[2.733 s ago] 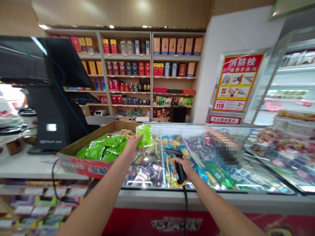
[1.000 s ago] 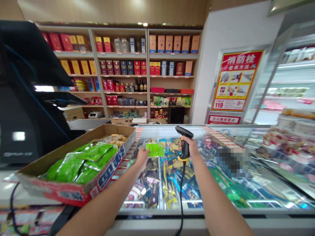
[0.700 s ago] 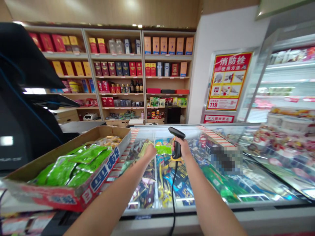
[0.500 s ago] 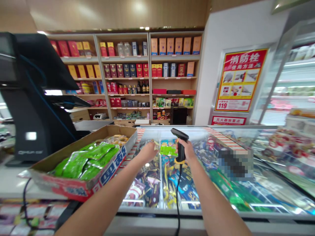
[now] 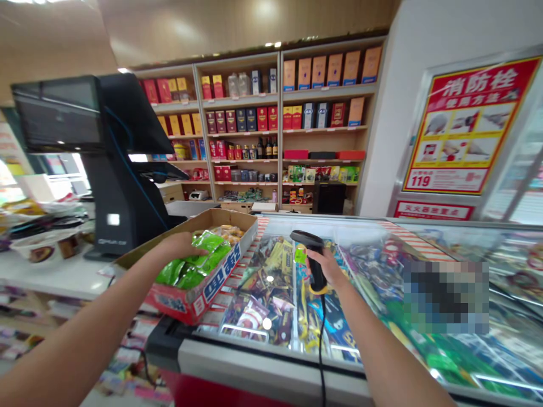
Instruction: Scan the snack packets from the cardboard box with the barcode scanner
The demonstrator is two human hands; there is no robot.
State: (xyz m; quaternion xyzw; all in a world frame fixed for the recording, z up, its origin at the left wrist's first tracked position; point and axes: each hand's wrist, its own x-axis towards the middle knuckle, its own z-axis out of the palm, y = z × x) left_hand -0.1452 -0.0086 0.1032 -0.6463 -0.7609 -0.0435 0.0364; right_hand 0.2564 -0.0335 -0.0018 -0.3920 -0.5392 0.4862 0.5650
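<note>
My left hand (image 5: pixel 181 246) is over the open cardboard box (image 5: pixel 231 270), its fingers bent onto a shiny green packet (image 5: pixel 210 244) among several like it. The fingertips are partly hidden. My right hand (image 5: pixel 330 268) is wrapped round the handle of a black and yellow barcode scanner (image 5: pixel 314 265), held upright above the glass top of a freezer (image 5: pixel 271 325). The scanner's head points to the left, and its cable hangs down toward me. A small bright green patch shows just left of the handle; I cannot tell whether it is a packet.
A black checkout terminal (image 5: pixel 123 169) stands behind the box on the left counter (image 5: pixel 85 282). Beneath the freezer glass lie many colourful ice cream packs. Shelves of boxed bottles (image 5: pixel 241 121) line the back wall. A red fire-hydrant poster (image 5: pixel 470 127) hangs at right.
My left hand has moved left from over the freezer glass to the packets in the box. My right hand still holds the scanner. The view has turned left.
</note>
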